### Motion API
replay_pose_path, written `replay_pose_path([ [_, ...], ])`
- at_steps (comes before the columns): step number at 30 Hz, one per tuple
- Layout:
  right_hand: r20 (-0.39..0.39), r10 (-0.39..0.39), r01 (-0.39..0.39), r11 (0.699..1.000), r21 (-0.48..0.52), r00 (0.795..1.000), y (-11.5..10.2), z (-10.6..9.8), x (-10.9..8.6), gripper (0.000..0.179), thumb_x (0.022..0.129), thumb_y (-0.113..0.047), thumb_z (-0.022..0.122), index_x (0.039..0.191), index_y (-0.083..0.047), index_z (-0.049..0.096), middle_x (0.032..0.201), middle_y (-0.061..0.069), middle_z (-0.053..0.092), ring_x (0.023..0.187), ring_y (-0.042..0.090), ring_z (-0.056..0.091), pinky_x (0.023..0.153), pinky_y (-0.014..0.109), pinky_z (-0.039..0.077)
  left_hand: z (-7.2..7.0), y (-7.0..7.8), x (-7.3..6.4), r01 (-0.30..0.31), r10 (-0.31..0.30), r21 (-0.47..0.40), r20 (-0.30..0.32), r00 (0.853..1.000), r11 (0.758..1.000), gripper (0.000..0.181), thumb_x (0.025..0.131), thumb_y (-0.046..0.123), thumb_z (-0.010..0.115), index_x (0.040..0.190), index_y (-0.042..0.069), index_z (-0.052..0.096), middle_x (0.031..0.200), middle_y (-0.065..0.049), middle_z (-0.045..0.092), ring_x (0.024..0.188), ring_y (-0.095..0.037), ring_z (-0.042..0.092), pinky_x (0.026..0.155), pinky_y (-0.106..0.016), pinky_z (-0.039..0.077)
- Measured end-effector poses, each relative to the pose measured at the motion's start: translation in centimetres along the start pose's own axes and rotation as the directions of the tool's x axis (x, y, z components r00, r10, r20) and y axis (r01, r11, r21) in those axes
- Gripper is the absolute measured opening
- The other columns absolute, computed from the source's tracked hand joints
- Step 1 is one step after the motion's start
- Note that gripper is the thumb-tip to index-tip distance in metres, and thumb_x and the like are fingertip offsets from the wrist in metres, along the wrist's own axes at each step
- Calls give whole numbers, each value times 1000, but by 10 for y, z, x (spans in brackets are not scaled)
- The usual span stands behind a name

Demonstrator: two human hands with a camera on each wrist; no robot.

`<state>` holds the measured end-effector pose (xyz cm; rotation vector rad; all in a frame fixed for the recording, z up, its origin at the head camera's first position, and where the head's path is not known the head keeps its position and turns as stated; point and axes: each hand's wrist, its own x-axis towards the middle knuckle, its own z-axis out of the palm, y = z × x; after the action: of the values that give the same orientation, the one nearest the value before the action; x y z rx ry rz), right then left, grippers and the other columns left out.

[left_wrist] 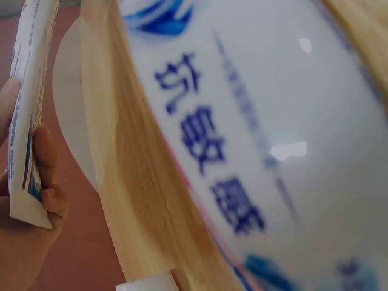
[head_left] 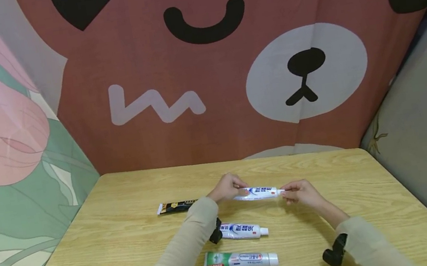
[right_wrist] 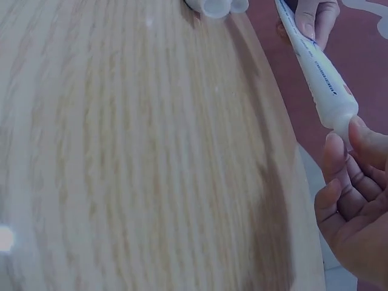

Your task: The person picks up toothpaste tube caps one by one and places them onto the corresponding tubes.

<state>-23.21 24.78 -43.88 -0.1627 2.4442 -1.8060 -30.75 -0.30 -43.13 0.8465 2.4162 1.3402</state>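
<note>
A white toothpaste tube with blue lettering [head_left: 261, 192] is held sideways above the far half of the table. My left hand [head_left: 227, 187] grips its body toward the flat end, thumb on one side, as the left wrist view also shows. At the other end, my right hand [head_left: 303, 193] pinches the tube's cap between thumb and fingers. The right wrist view shows this pinch, the fingers hiding most of the cap. Just left of my left hand lies a black and gold tube [head_left: 179, 206], its right part hidden behind the hand and forearm.
Nearer on the wooden table [head_left: 110, 245] lies a similar white and blue toothpaste tube [head_left: 242, 230], partly behind my left wrist. Below it rests a green and silver toothpaste tube [head_left: 241, 260]. A printed bear curtain [head_left: 229, 126] hangs behind the table's far edge.
</note>
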Motion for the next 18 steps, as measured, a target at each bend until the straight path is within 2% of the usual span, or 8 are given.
replay_pose_path([
  [6,2,13,-13,1000,-14,1000,8,6,1,24,87,-1,58,102,18,57,80,14,63,65,13,57,59,26,51,0,-4,1,-16,13,78,31,999,997,10,74,10,75,83,5,74,85,0,65,78,-10,56,69,-24,48],
  [12,9,26,-25,998,-50,1000,14,8,0,21,87,-2,58,98,15,57,76,12,63,60,14,56,49,22,43,3,-9,3,10,-15,93,59,998,996,10,74,8,75,84,7,74,84,2,67,75,-8,56,65,-23,47],
  [18,20,17,-16,998,-59,1000,21,7,-1,18,87,-2,58,95,14,55,74,10,64,58,14,55,47,22,40,7,-13,4,-45,33,136,87,996,990,11,76,4,73,86,4,74,84,-3,69,72,-7,57,62,-21,47],
])
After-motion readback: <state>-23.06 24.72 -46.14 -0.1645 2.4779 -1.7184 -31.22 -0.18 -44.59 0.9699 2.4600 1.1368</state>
